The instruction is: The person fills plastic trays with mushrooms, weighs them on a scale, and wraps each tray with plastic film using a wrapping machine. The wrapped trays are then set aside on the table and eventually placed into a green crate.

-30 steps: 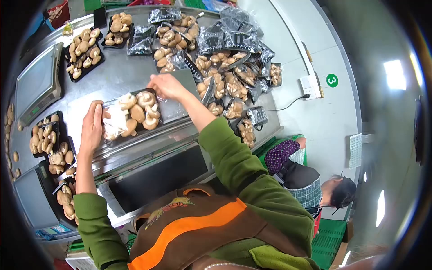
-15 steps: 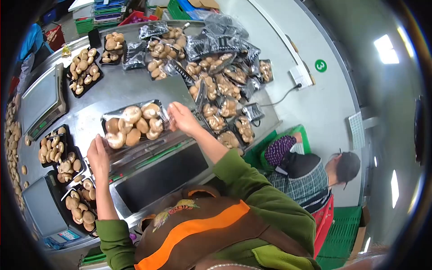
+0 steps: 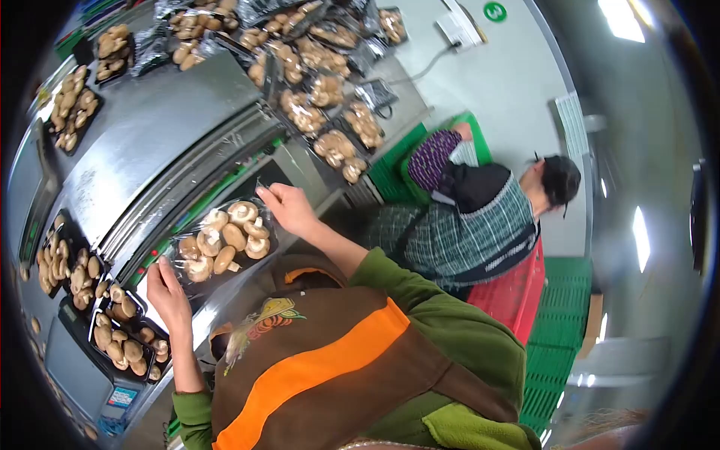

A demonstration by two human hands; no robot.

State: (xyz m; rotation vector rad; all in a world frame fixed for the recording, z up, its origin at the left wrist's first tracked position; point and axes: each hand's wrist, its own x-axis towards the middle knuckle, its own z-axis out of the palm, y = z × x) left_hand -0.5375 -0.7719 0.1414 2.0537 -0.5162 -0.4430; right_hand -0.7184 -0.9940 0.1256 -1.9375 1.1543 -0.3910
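Observation:
A black tray of shiitake mushrooms [image 3: 232, 238] with clear plastic film over it is held between my two hands, close to my apron. My left hand [image 3: 169, 297] is closed on the film at the tray's left end. At the right end my right hand [image 3: 291, 210] pinches the film between thumb and fingers. Loose film trails below the tray toward my apron. Beyond the tray lies the wrapping machine [image 3: 180, 180], with a metal top and a green strip along its near side.
Wrapped mushroom packs [image 3: 304, 112] are heaped beyond the machine. Open mushroom trays [image 3: 120, 341] stand at the left beside a grey scale [image 3: 67, 360]. A person in a checked garment [image 3: 442, 240] is at the right, near a red crate [image 3: 517, 292] and green crates [image 3: 555, 330].
Both hands have brought the mushroom tray from the machine's top toward my body, with the film stretched at its ends. My view has swung, shifting the table up and left.

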